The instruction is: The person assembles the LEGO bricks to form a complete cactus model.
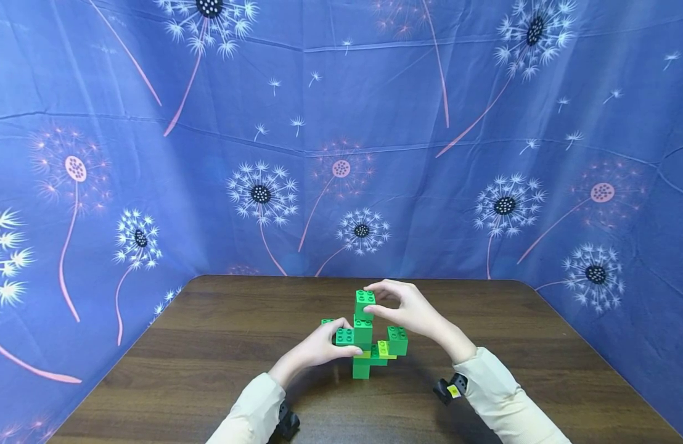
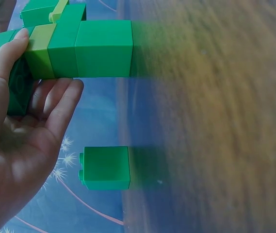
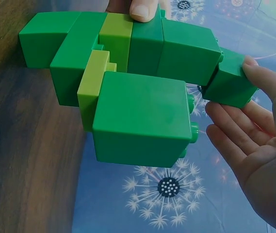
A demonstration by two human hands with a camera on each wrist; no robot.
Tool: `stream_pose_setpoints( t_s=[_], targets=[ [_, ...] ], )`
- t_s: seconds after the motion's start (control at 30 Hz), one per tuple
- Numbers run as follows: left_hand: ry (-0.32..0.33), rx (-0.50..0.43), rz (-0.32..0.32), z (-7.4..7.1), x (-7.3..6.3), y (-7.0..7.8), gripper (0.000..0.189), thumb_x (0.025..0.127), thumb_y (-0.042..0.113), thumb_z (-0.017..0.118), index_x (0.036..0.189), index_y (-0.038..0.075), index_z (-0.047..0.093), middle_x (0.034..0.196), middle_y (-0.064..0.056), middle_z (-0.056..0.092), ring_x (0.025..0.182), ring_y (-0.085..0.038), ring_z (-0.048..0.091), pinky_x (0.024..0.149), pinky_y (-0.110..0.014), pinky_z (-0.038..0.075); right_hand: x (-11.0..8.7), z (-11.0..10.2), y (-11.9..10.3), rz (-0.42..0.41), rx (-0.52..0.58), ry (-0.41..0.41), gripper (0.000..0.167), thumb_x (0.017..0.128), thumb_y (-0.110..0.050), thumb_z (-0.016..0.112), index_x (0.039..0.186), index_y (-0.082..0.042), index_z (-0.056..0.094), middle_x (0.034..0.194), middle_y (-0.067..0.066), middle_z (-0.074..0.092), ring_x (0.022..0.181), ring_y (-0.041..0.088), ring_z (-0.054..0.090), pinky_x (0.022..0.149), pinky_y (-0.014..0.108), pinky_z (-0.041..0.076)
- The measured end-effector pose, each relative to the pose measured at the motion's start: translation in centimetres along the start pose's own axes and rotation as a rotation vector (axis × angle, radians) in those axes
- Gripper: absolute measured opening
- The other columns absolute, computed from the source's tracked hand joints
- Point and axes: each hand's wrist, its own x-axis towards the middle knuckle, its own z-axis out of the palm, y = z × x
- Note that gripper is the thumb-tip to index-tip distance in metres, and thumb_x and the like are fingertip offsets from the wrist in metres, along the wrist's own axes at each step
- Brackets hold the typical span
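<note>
A stack of green and lime building bricks [image 1: 360, 370] stands upright on the table. My left hand [image 1: 316, 346] grips its middle, thumb on the near side and fingers behind. Between them, a side brick [image 1: 344, 336] juts out to the left. My right hand [image 1: 408, 308] pinches a green brick [image 1: 365, 302] at the top of the stack; in the right wrist view that brick [image 3: 232, 80] sits slightly tilted against the brick below. To the right, a lime brick [image 1: 383, 349] carries another green brick [image 1: 397, 340].
A loose green brick [image 2: 106, 167] rests on the table behind the left hand. The brown wooden table [image 1: 208, 345] ends at a blue dandelion-print cloth [image 1: 419, 246] at the back and sides.
</note>
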Motion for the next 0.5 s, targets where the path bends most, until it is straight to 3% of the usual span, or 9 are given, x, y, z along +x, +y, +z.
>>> stream_pose_setpoints(
  t_s=[0.13,0.33,0.5],
  targets=[
    [0.01,0.007,-0.003,0.0,-0.2,0.6,0.025,0.084,0.022,0.071,0.094,0.008,0.053,0.067,0.008,0.047,0.061,-0.002,0.041,0.061,-0.021,0.036,-0.1,-0.1,0.2,-0.009,-0.004,0.002,0.034,0.082,-0.017,0.073,0.113,-0.008,0.064,0.098,0.002,0.069,0.088,0.015,0.065,0.083,0.035,0.052],
    [0.003,-0.024,0.024,-0.7,-1.4,3.4,0.024,0.084,0.015,0.071,0.093,0.003,0.052,0.066,0.006,0.046,0.06,-0.002,0.041,0.061,-0.02,0.036,-0.1,-0.2,0.4,-0.042,0.014,-0.003,0.032,0.083,-0.026,0.072,0.113,-0.015,0.065,0.096,-0.005,0.068,0.087,0.008,0.064,0.082,0.031,0.052],
    [0.005,-0.008,0.022,-0.2,-0.5,1.2,0.027,0.083,0.022,0.072,0.095,0.006,0.053,0.066,0.007,0.047,0.061,-0.002,0.042,0.06,-0.021,0.037,-0.3,-0.2,0.2,-0.052,0.008,-0.006,0.032,0.083,-0.026,0.072,0.112,-0.015,0.065,0.095,-0.006,0.069,0.087,0.007,0.063,0.082,0.03,0.051]
  ],
)
